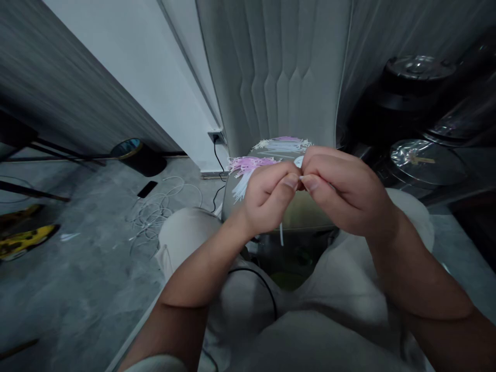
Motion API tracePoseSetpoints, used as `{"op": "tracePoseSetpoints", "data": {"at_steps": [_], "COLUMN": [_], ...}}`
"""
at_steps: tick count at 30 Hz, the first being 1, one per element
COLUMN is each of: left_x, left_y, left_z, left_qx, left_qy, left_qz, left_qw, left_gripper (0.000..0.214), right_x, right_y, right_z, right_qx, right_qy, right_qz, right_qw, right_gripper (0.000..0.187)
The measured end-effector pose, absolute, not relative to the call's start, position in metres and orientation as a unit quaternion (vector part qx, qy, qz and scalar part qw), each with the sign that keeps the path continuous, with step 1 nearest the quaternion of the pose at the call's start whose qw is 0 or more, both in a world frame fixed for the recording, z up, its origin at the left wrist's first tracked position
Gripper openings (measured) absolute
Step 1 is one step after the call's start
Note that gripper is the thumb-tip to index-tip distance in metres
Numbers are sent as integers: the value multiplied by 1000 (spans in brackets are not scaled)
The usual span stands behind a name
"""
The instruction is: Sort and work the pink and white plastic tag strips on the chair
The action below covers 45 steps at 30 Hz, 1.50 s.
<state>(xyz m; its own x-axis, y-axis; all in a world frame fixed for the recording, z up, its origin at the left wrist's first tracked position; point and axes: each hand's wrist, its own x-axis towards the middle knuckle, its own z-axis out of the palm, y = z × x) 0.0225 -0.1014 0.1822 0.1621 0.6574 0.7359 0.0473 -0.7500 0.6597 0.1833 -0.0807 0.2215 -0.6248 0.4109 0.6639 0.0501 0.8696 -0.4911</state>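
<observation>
My left hand (271, 194) and my right hand (341, 188) meet over the seat of a grey chair (279, 77), thumbs and forefingers pinched together. Between the fingertips a small bit of a thin white strip (281, 235) shows; a length of it hangs below my left hand. My fingers hide most of it. Behind my left hand lies a bundle of pink and white strips (251, 165) with frilled ends. A second bundle of pale and pink strips (284, 143) rests farther back on the seat. Something round and white (298, 161) is partly covered by my right hand.
A loose coil of pale cable (155, 212) and a black phone-like object (148, 189) lie on the floor at left, near a dark bin (139, 157). A wall socket (216, 136) has a black plug in it. Dark, plastic-wrapped round objects (418, 160) stand at right.
</observation>
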Motion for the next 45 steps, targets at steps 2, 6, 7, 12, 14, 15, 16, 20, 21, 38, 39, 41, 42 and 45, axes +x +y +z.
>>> {"op": "tracePoseSetpoints", "data": {"at_steps": [2, 6, 7, 12, 14, 15, 16, 20, 21, 38, 39, 41, 42, 45], "left_x": [23, 23, 22, 21, 21, 20, 20, 20, 20, 20, 21, 24, 26, 28], "left_y": [-101, -101, -101, -100, -100, -101, -101, -105, -106, -115, -114, -112, -110, -108], "left_z": [182, 182, 182, 182, 183, 183, 183, 189, 191, 206, 202, 197, 195, 193], "left_qx": [720, 726, 727, 743, 747, 749, 751, 767, 774, 791, 780, 762, 755, 746], "left_qy": [248, 250, 249, 267, 274, 276, 277, 288, 296, 408, 407, 397, 389, 372], "left_qz": [598, 593, 591, 567, 560, 557, 554, 535, 527, 449, 467, 501, 516, 549], "left_qw": [250, 244, 243, 234, 231, 230, 230, 208, 192, 79, 91, 108, 106, 64], "left_gripper": [30, 30, 30, 33, 33, 33, 33, 32, 32, 20, 18, 17, 16, 13], "right_x": [184, 186, 186, 188, 189, 189, 189, 191, 192, 198, 197, 195, 193, 189], "right_y": [-80, -79, -79, -79, -80, -81, -82, -84, -84, -69, -68, -68, -68, -69], "right_z": [222, 223, 224, 226, 227, 227, 228, 231, 232, 219, 218, 216, 215, 213], "right_qx": [-130, -126, -124, -122, -125, -127, -130, -142, -143, -134, -135, -134, -130, -120], "right_qy": [-877, -884, -887, -898, -899, -899, -899, -897, -895, -818, -809, -789, -779, -755], "right_qz": [220, 217, 214, 202, 199, 198, 198, 210, 217, 412, 426, 454, 469, 495], "right_qw": [408, 394, 390, 371, 369, 369, 368, 362, 361, 378, 382, 391, 396, 412], "right_gripper": [25, 25, 25, 24, 24, 24, 24, 26, 26, 31, 32, 33, 34, 35]}}
